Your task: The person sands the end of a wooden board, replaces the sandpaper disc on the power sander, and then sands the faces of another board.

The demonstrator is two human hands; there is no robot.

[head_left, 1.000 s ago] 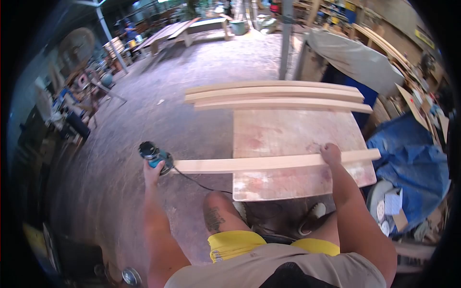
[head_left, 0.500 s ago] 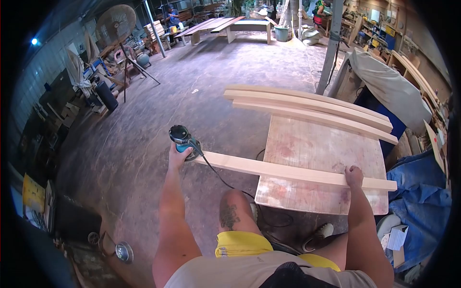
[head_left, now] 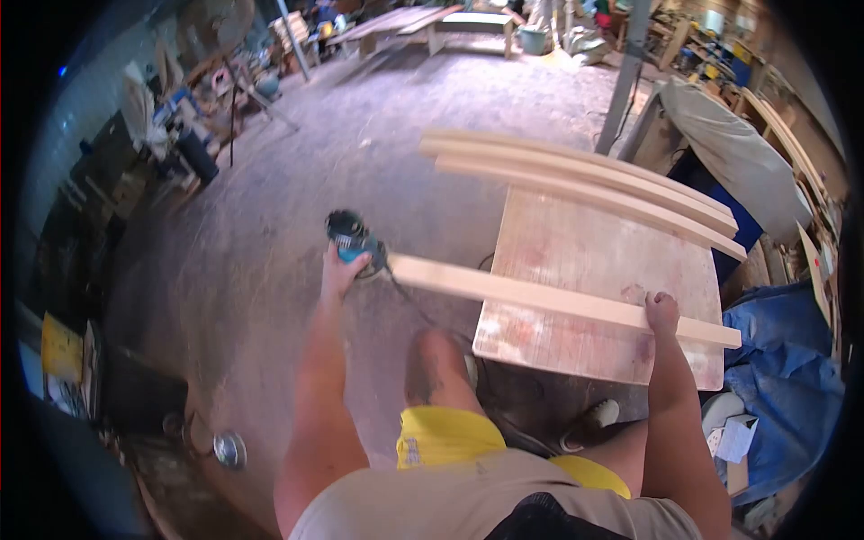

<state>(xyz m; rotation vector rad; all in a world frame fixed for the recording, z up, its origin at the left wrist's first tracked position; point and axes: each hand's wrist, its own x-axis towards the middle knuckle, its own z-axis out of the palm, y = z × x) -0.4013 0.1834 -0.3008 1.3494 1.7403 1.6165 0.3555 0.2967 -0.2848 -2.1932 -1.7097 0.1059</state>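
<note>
Teal-and-black sander (head_left: 354,238), pale plank (head_left: 558,300), pink-stained tabletop (head_left: 594,261), yellow shorts (head_left: 445,439).

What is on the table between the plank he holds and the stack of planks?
Nothing: the head view shows only bare tabletop between the held plank and the stacked planks.

A long wooden board (head_left: 558,299) lies across the near part of the surface (head_left: 612,261), its end overhanging the edge toward 9 o'clock, where the left hand (head_left: 340,270) holds a power sander (head_left: 354,237) against that end; the right hand (head_left: 662,310) rests on the board toward 3 o'clock. At the surface's far edge, toward 12 o'clock, a stack of boards (head_left: 585,184) lies side by side. A covered machine (head_left: 733,157) stands beyond them at about 2 o'clock, and a sander cord (head_left: 423,310) hangs under the board to the floor (head_left: 270,225).
</note>
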